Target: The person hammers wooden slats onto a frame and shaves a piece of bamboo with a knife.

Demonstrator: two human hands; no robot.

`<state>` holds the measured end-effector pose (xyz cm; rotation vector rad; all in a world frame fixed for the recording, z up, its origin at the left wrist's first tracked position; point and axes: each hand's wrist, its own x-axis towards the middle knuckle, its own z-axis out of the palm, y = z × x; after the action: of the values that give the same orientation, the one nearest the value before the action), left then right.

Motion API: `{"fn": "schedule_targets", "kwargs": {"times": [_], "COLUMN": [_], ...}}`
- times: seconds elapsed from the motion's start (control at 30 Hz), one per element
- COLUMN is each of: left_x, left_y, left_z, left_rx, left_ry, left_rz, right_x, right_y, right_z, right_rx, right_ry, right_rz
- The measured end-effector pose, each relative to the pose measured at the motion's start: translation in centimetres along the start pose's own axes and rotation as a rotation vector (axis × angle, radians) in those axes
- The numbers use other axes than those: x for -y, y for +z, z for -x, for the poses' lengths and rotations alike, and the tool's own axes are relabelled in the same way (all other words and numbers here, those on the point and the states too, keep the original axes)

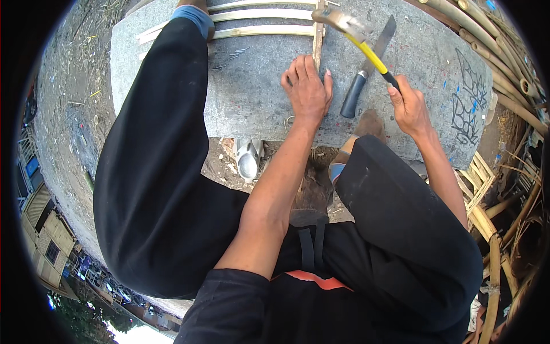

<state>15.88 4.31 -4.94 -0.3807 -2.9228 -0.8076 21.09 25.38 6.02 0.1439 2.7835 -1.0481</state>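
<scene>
While the right hand clasps a hammer, the half-curled left hand likely steadies the strip. Its grip's unclear

Around the edges of my view

I see long bamboo poles piled beyond the upper right of the grey counter. Black scrawl marks its right side. Below its near edge I make out a pale shoe. Littered ground fills my left; farther down, my lens bends a building with a dark window.
</scene>
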Motion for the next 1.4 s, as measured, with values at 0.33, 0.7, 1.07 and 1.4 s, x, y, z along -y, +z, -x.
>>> {"fn": "schedule_targets", "kwargs": {"times": [0.33,0.7,1.07,1.4], "left_x": [0.2,0.1,0.2,-0.5], "left_y": [-0.1,0.0,0.0,-0.6], "left_z": [0.0,-0.1,0.0,-0.4], "left_rx": [-0.004,-0.013,-0.006,0.050], "left_ry": [-0.009,-0.004,-0.011,-0.005], "left_rz": [0.002,0.003,0.016,0.032], "right_x": [1.7,-1.3,0.7,-3.5], "right_y": [-0.6,-0.4,0.1,2.9], "right_z": [-0.7,-0.7,-0.3,6.3], "right_rx": [-0.093,-0.049,-0.100,-0.225], "right_ry": [-0.237,-0.025,-0.165,0.117], "right_rz": [-0.198,-0.050,-0.121,-0.234]}}
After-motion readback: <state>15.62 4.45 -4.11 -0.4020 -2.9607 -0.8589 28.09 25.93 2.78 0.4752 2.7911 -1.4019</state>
